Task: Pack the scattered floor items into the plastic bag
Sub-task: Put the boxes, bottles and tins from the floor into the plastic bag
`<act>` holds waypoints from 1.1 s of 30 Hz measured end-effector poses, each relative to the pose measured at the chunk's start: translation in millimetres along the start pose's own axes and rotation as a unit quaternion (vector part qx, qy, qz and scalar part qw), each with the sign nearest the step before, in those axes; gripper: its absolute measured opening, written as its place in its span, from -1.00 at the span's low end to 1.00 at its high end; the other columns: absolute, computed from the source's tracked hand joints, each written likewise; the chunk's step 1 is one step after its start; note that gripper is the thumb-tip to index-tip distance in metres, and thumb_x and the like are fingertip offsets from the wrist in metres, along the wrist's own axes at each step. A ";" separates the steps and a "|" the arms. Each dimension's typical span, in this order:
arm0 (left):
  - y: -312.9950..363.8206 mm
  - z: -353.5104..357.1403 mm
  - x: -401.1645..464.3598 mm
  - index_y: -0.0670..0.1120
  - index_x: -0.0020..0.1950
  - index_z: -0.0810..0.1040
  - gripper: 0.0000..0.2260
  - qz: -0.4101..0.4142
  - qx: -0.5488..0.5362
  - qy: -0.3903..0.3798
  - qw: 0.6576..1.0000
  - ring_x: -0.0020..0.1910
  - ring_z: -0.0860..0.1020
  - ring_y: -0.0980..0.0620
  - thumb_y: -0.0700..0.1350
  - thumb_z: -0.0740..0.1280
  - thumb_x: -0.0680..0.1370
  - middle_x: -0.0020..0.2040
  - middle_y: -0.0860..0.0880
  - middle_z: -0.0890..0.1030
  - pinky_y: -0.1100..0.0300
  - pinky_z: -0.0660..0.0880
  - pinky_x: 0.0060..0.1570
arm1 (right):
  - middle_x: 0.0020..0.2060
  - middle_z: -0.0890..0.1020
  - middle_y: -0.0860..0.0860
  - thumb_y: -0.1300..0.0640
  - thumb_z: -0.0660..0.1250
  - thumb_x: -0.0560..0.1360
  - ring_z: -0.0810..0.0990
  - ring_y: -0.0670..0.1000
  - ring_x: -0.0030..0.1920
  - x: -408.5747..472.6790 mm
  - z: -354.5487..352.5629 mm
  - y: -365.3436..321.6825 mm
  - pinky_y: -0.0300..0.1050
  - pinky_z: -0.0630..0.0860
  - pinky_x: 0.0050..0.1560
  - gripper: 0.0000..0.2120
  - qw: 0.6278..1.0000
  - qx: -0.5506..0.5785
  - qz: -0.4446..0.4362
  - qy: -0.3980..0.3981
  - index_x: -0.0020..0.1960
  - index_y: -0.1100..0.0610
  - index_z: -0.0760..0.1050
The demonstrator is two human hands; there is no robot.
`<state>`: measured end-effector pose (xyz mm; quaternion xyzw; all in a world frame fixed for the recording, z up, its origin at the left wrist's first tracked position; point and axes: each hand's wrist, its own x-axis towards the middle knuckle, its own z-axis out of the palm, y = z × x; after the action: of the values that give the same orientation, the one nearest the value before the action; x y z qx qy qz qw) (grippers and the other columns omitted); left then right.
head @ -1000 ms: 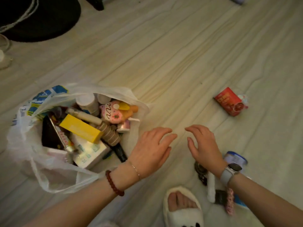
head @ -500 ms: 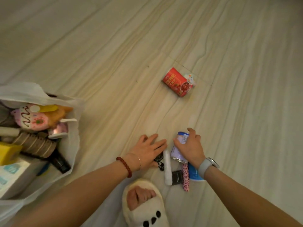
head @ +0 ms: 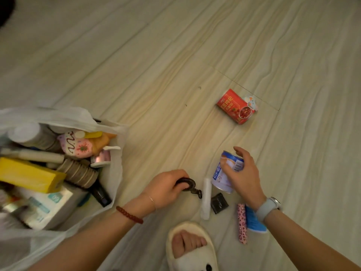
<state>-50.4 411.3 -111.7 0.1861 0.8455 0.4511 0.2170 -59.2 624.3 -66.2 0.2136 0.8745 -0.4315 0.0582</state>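
The white plastic bag (head: pixel 115 169) lies open at the left, full of boxes, tubes and a pink toy. My left hand (head: pixel 164 189) grips a dark curved clip (head: pixel 188 183) on the floor. My right hand (head: pixel 244 177) curls around a blue-and-white can (head: pixel 221 177) just right of it. Below the hands lie a white stick (head: pixel 206 198), a small black packet (head: pixel 219 203), a pink spotted tube (head: pixel 242 223) and a blue item (head: pixel 254 222). A red can (head: pixel 235 106) lies on its side farther away.
My foot in a cream slipper (head: pixel 192 249) is at the bottom centre, close to the small items. Pale wood-look floor (head: pixel 156 65) stretches away to the top and right.
My left hand has closed around the dark clip. My right hand has wrapped more fully round the blue-and-white can. The view shifted so more of the bag shows.
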 end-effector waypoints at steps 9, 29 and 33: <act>41.0 -111.4 -56.1 -0.01 -0.14 0.45 -0.90 -0.022 -0.198 0.252 0.947 -0.19 0.65 0.02 0.00 0.28 0.45 -0.27 0.06 0.63 0.15 0.58 -0.27 | -0.08 0.59 -0.15 -0.16 0.37 0.21 0.58 -0.26 -0.17 -23.2 48.7 -87.7 -0.45 0.49 -0.17 -0.58 0.972 0.147 -0.152 -0.103 0.03 -0.09 0.44; -21.2 -217.9 -198.9 0.22 -0.20 0.48 -0.95 -0.106 -0.067 0.660 0.741 -0.27 0.53 0.27 0.05 0.30 0.42 -0.25 0.15 0.55 0.27 0.55 -0.25 | 0.26 0.30 0.18 0.07 0.42 0.36 0.33 0.13 0.28 -56.8 205.2 -197.1 -0.09 0.28 0.32 -0.38 0.721 -0.038 -0.664 -0.193 0.33 0.20 0.26; -24.8 -223.3 -194.5 0.18 -0.18 0.44 -0.95 -0.117 -0.058 0.674 0.727 -0.24 0.53 0.21 0.10 0.27 0.40 -0.26 0.15 0.56 0.21 0.52 -0.20 | 0.24 0.42 0.35 0.19 0.49 0.30 0.47 0.29 0.20 -44.9 228.8 -205.0 0.06 0.47 0.16 -0.31 0.679 -0.154 -0.701 -0.155 0.32 0.25 0.24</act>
<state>-10.1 146.8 17.5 -0.2800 0.7564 0.4776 -0.3484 -124.4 321.5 -45.8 -0.5439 0.8008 -0.2321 -0.0949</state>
